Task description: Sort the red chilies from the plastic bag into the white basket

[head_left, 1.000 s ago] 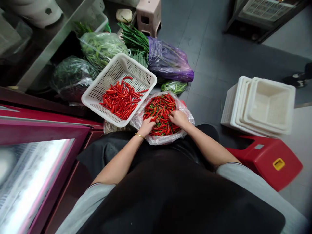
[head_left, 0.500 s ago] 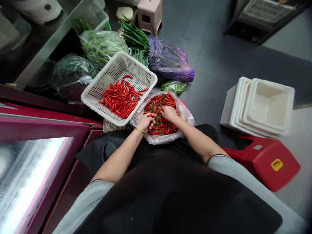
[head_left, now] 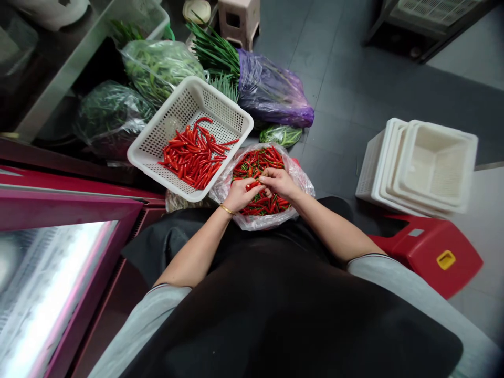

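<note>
Red chili peppers with green stems (head_left: pixel 271 207) fill a clear plastic bag (head_left: pixel 262 223) between my knees. Over that bag my two hands meet at the fingertips. My left hand (head_left: pixel 238 195), with a gold bracelet at its wrist, is closed around red chilies (head_left: pixel 253 185). The fingers of my right hand (head_left: pixel 277 182) pinch at the end of a chili held there; the exact grip is too small to make out. A white perforated basket (head_left: pixel 153 178) rests tilted at the left of the bag, holding a heap of red chilies (head_left: pixel 195 157) that look stemless.
Bagged greens (head_left: pixel 161 65) lie behind the basket, beside green stalks in a purple bag (head_left: pixel 271 89). Stacked white baskets (head_left: pixel 433 163) and a red plastic object (head_left: pixel 441 257) stand at the right. A stool (head_left: pixel 238 23) is at the back, a glass-fronted cabinet (head_left: pixel 59 283) at the left.
My right hand has lifted from among the chilies in the bag and come to my left hand. My left hand has turned inward, so the fingertips of both now meet at a chili.
</note>
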Tool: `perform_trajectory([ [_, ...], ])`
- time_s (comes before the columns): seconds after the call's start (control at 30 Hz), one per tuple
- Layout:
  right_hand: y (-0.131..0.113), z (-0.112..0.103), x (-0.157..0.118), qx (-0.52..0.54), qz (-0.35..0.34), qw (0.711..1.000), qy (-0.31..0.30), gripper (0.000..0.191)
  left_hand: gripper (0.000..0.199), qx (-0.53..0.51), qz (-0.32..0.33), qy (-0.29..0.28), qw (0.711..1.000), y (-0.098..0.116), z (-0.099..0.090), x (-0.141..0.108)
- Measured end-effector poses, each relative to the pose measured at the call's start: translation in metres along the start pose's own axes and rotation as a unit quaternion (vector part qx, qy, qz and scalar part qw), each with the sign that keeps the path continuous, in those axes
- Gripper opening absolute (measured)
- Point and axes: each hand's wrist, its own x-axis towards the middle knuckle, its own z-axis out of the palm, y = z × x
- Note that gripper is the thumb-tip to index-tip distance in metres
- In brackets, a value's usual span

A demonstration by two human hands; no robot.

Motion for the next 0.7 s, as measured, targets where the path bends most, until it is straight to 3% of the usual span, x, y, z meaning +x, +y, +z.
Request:
perform_trajectory([
  [0.07, 0.013, -0.006, 0.002, -0.079, 0.002, 0.993, 0.090, 0.024, 0.028, -0.048, 0.006, -0.002, 0.999, 0.008, -0.008, -0.009],
  [0.13, 0.023, -0.011, 0.003, -0.244, -0.032, 0.961, 0.127, 0.021, 0.026, -0.120, -0.010, -0.006, 0.993, 0.010, -0.020, -0.012],
  [0.23, 0.029, -0.009, 0.010, -0.500, -0.125, 0.856, 0.032, 0.025, 0.028, -0.270, -0.082, 0.005, 0.959, 0.001, -0.040, -0.007],
  [0.3, 0.027, -0.004, 0.018, -0.589, -0.154, 0.793, -0.035, 0.029, 0.027, -0.340, -0.137, 0.001, 0.931, -0.010, -0.046, -0.002],
  [0.33, 0.025, -0.002, 0.022, -0.607, -0.158, 0.777, -0.049, 0.028, 0.025, -0.353, -0.161, -0.008, 0.922, -0.014, -0.047, 0.000],
  [0.4, 0.018, 0.001, 0.025, -0.595, -0.165, 0.785, -0.043, 0.028, 0.023, -0.343, -0.197, -0.012, 0.918, -0.022, -0.040, 0.003],
  [0.5, 0.008, 0.002, 0.018, -0.487, -0.202, 0.850, -0.003, 0.026, 0.027, -0.271, -0.190, -0.002, 0.944, -0.027, -0.017, 0.006],
  [0.57, 0.004, 0.003, 0.010, -0.434, -0.223, 0.873, 0.010, 0.024, 0.030, -0.222, -0.170, -0.018, 0.960, -0.027, 0.000, 0.007],
  [0.63, 0.002, 0.004, 0.007, -0.458, -0.220, 0.861, 0.010, 0.024, 0.030, -0.212, -0.199, -0.021, 0.956, -0.027, 0.013, 0.007],
  [0.7, 0.001, 0.006, 0.014, -0.525, -0.183, 0.831, 0.007, 0.025, 0.032, -0.225, -0.266, -0.005, 0.937, -0.027, 0.018, 0.005],
])
